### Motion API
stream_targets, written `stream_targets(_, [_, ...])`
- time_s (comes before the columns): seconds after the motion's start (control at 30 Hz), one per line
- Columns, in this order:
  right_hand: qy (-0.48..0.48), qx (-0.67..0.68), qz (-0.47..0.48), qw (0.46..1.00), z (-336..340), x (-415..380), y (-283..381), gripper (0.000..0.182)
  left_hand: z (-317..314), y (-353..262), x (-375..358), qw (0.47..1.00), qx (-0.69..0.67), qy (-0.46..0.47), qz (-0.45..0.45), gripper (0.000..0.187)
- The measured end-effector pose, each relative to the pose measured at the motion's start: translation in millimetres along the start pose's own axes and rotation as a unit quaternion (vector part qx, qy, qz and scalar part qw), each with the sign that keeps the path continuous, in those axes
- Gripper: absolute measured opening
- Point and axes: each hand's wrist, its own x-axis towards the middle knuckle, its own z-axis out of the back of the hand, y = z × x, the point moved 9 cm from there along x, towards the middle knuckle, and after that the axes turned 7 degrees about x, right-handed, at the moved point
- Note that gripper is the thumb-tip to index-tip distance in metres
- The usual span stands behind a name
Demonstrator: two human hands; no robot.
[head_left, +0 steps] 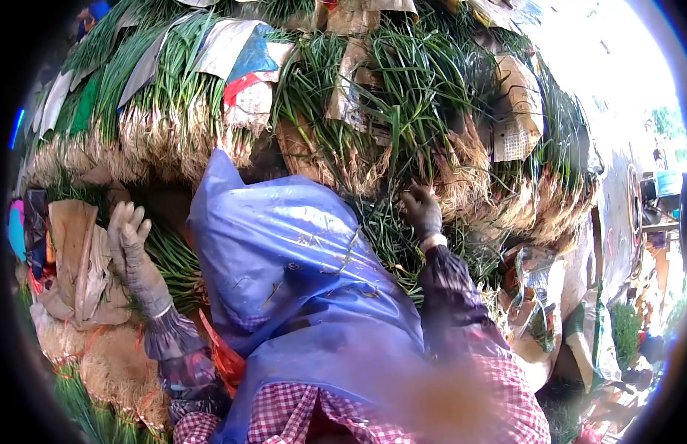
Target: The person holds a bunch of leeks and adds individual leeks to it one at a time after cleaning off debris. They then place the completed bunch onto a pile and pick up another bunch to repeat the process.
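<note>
Bundles of green onions (373, 81), wrapped in paper and stacked high with roots outward, fill the view ahead. Gloved and dirty, the right hand (422, 211) reaches into the stack, fingers curled closed on a bunch of roots and stems. Well apart, the left hand (133, 248) is raised with fingers spread open, holding nothing, beside a brown sack (81, 263). Between the arms a blue plastic sheet (299, 266) hangs over the person's front.

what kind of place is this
Probably an outdoor produce market or loading spot. A tall stack of green onion bundles with roots outward, wrapped in paper and sacking, fills the view. The gloved left hand and right hand reach into it, over a blue plastic sheet.
</note>
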Motion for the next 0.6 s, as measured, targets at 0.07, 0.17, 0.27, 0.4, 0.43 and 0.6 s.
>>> stream_targets(0.07, [-0.018, 0.069, -0.014, 0.997, -10.6, 42.6, 3.6, 0.055, -55.4, -67.8, -7.3, 0.995, -0.021, 0.066, -0.073, 0.056])
stream_targets(0.17, [-0.069, -0.046, -0.026, 0.996, -6.4, 72.5, 66.4, 0.064, -153.1, -94.3, -37.3, 0.952, -0.164, 0.245, -0.088, 0.041])
stream_targets(0.27, [-0.069, -0.089, -0.052, 0.992, -20.3, 105.6, 82.1, 0.058, -247.1, -86.0, -91.9, 0.901, -0.199, 0.378, 0.074, 0.036])
stream_targets(0.4, [-0.033, 0.145, 0.051, 0.988, -29.0, 120.7, 78.9, 0.028, -301.3, -61.8, -125.6, 0.889, -0.125, 0.440, 0.032, 0.041])
stream_targets(0.43, [0.025, 0.250, 0.010, 0.968, -34.9, 113.8, 67.8, 0.025, -308.2, -50.2, -125.9, 0.894, -0.122, 0.428, 0.039, 0.043])
stream_targets(0.6, [0.210, 0.391, -0.042, 0.895, -11.6, 17.5, 87.2, 0.020, -347.3, -14.3, -123.2, 0.884, -0.092, 0.417, 0.188, 0.058])
